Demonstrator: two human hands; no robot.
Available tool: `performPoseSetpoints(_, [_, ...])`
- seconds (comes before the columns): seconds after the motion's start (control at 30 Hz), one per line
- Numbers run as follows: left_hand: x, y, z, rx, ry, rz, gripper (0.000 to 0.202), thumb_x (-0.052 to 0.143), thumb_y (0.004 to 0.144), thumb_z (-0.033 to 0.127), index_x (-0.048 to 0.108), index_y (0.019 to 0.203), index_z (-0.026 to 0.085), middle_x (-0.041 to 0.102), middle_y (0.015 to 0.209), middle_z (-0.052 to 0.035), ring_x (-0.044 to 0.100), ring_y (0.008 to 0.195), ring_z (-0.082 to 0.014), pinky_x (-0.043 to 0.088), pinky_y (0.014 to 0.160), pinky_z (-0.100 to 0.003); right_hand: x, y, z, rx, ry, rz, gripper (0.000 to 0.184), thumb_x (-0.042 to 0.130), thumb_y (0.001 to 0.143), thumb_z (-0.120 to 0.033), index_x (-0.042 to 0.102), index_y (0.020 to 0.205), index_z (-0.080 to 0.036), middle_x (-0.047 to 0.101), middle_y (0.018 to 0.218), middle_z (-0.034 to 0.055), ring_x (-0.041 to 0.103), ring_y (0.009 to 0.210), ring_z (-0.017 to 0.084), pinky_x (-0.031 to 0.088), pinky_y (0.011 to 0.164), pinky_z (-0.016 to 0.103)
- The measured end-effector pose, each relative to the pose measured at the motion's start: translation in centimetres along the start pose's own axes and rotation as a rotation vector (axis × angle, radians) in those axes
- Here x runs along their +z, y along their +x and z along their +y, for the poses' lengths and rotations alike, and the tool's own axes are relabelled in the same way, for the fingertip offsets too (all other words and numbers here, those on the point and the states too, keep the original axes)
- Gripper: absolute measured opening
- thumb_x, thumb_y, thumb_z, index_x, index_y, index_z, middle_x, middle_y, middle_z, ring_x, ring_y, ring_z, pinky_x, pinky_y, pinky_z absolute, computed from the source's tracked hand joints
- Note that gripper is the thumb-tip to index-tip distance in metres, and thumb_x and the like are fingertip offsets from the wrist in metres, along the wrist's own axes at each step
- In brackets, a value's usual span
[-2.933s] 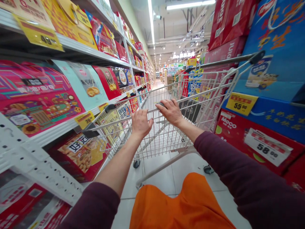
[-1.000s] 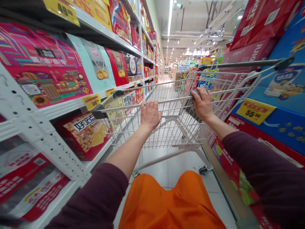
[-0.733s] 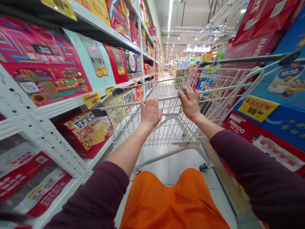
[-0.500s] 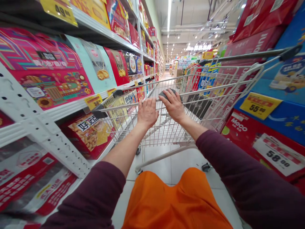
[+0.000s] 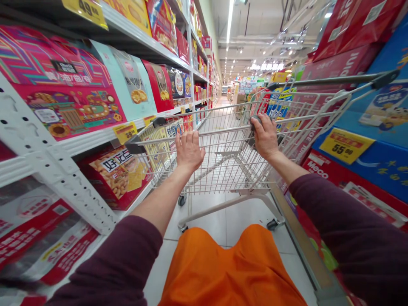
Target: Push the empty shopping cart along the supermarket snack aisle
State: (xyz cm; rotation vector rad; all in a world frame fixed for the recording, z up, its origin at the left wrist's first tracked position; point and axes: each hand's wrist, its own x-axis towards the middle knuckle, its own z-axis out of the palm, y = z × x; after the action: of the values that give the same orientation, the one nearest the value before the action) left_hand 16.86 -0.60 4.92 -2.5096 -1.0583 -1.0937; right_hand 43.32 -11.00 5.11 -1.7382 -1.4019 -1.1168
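A wire shopping cart (image 5: 219,135) stands crosswise in front of me, with its dark push bar (image 5: 338,80) at the right. My left hand (image 5: 189,151) is closed over the near top rail, left of the middle. Farther right along the same rail, my right hand (image 5: 267,135) presses a dark grey pad (image 5: 254,124) against it. Whether the pad is cloth or sponge, I cannot tell. Its far part lies hidden under my fingers. Wire mesh and floor tiles show below both hands.
Shelves of boxed snacks (image 5: 72,93) line the left side, with yellow price tags (image 5: 125,132). Stacked cartons (image 5: 376,157) rise close on the right. Cart wheels (image 5: 274,224) rest on the tiled floor (image 5: 219,212). The aisle continues beyond the cart.
My right hand has slid right along the rail with the grey pad, away from my left hand. My left hand has shifted slightly left on the rail.
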Motion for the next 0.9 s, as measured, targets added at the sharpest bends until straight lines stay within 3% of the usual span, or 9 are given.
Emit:
performPoseSetpoints(0.1, [0.2, 0.0, 0.0, 0.003, -0.015, 0.021, 0.061, 0.052, 0.080, 0.028, 0.038, 0.137, 0.014, 0.047, 0.139, -0.0172, 0.035, 0.134, -0.0350, 0.011, 0.119, -0.056, 0.7, 0.3, -2.0, 0.006, 0.020, -0.003, 0.045, 0.037, 0.093, -0.017, 0.054, 0.134, -0.024, 0.051, 0.142, 0.0094, 0.039, 0.137, 0.028, 0.029, 0.112, 0.057])
performPoseSetpoints(0.2, [0.3, 0.0, 0.0, 0.007, -0.017, 0.055, 0.059, 0.053, 0.079, 0.028, 0.039, 0.136, 0.017, 0.049, 0.138, -0.0151, 0.037, 0.132, -0.0329, 0.014, 0.119, -0.055, 1.4, 0.8, -5.3, -0.083, 0.065, -0.054, 0.047, 0.036, 0.094, -0.016, 0.053, 0.135, -0.030, 0.052, 0.141, 0.0055, 0.038, 0.139, 0.027, 0.028, 0.115, 0.055])
performPoseSetpoints(0.33, [0.1, -0.1, -0.1, -0.005, 0.009, 0.060, 0.058, 0.054, 0.079, 0.028, 0.040, 0.134, 0.016, 0.050, 0.137, -0.0151, 0.039, 0.132, -0.0320, 0.016, 0.119, -0.054, 2.3, 1.4, -10.0, -0.197, 0.109, -0.108, 0.045, 0.034, 0.096, -0.016, 0.055, 0.133, -0.030, 0.051, 0.144, 0.0031, 0.038, 0.138, 0.024, 0.028, 0.116, 0.050])
performPoseSetpoints(0.43, [-0.3, -0.1, -0.1, 0.010, 0.043, 0.029, 0.057, 0.052, 0.080, 0.027, 0.041, 0.134, 0.014, 0.050, 0.138, -0.0163, 0.039, 0.133, -0.0317, 0.017, 0.118, -0.054, 2.6, 1.7, -11.4, -0.225, 0.121, -0.119, 0.045, 0.034, 0.097, -0.015, 0.055, 0.134, -0.029, 0.050, 0.145, 0.0041, 0.039, 0.137, 0.024, 0.029, 0.116, 0.049])
performPoseSetpoints(0.53, [-0.7, -0.1, -0.2, 0.028, 0.062, -0.012, 0.057, 0.051, 0.081, 0.027, 0.041, 0.135, 0.012, 0.050, 0.140, -0.0172, 0.039, 0.133, -0.0314, 0.018, 0.118, -0.053, 2.3, 1.7, -10.3, -0.234, 0.120, -0.123, 0.045, 0.034, 0.096, -0.014, 0.054, 0.134, -0.028, 0.051, 0.143, 0.0053, 0.042, 0.134, 0.024, 0.029, 0.115, 0.047])
performPoseSetpoints(0.7, [-0.8, -0.1, -0.3, 0.032, 0.043, -0.007, 0.056, 0.051, 0.082, 0.027, 0.041, 0.135, 0.015, 0.050, 0.140, -0.0155, 0.039, 0.133, -0.0307, 0.018, 0.119, -0.052, 1.0, 1.4, -5.8, -0.178, 0.077, -0.114, 0.043, 0.034, 0.096, -0.018, 0.056, 0.132, -0.029, 0.054, 0.138, 0.0056, 0.045, 0.130, 0.024, 0.028, 0.115, 0.046])
performPoseSetpoints(0.9, [-0.5, -0.1, -0.3, 0.032, 0.016, 0.001, 0.057, 0.052, 0.081, 0.028, 0.041, 0.136, 0.015, 0.049, 0.140, -0.0163, 0.039, 0.132, -0.0323, 0.017, 0.119, -0.054, 0.0, 0.6, -1.7, -0.109, 0.034, -0.048, 0.041, 0.037, 0.094, -0.020, 0.054, 0.131, -0.020, 0.053, 0.138, 0.0114, 0.044, 0.131, 0.026, 0.027, 0.115, 0.051])
